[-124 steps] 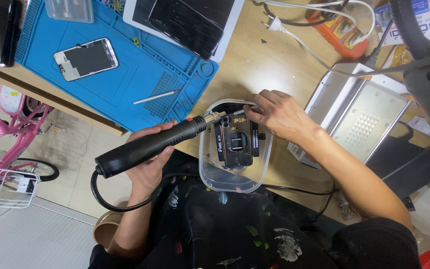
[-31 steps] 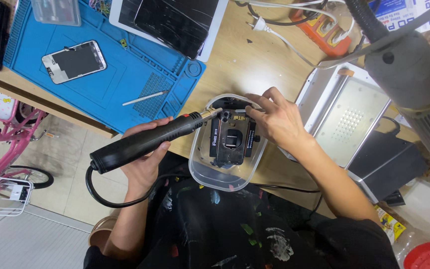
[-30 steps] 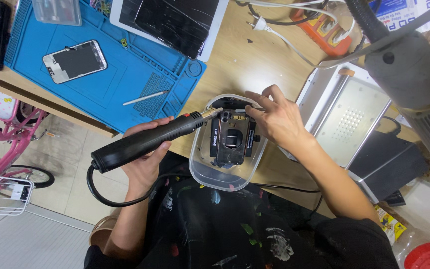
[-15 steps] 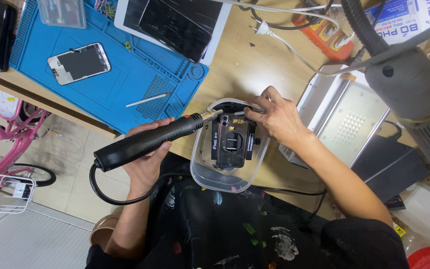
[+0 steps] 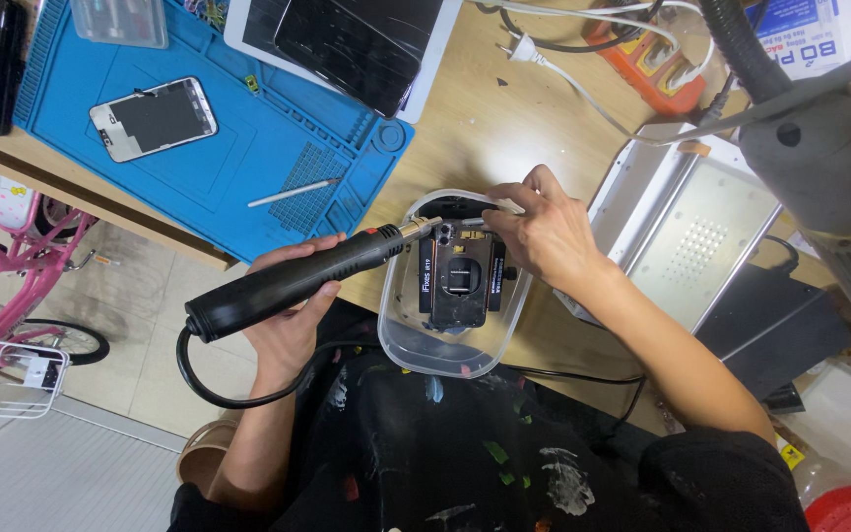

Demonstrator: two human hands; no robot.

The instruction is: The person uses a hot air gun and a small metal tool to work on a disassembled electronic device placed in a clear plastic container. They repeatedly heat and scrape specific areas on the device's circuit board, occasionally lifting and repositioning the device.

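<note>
Grinding step: your left hand [image 5: 283,320] is gripping the rotary tool [image 5: 293,281], tip over the clear tub [image 5: 416,345]; your right hand [image 5: 544,236] is pinching the clamped fixture [image 5: 460,286] inside. Next move likely needs steadiness.

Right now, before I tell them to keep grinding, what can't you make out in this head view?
- Tip of the rotary tool: too small, and the right hand crowds it, so contact with the black fixture is unclear.
- What the right hand's fingers pinch: hidden by the fingers.
- Fixture's lower end: blurred through the clear plastic tub.
- Left hand palm: hidden by the tool.
</note>
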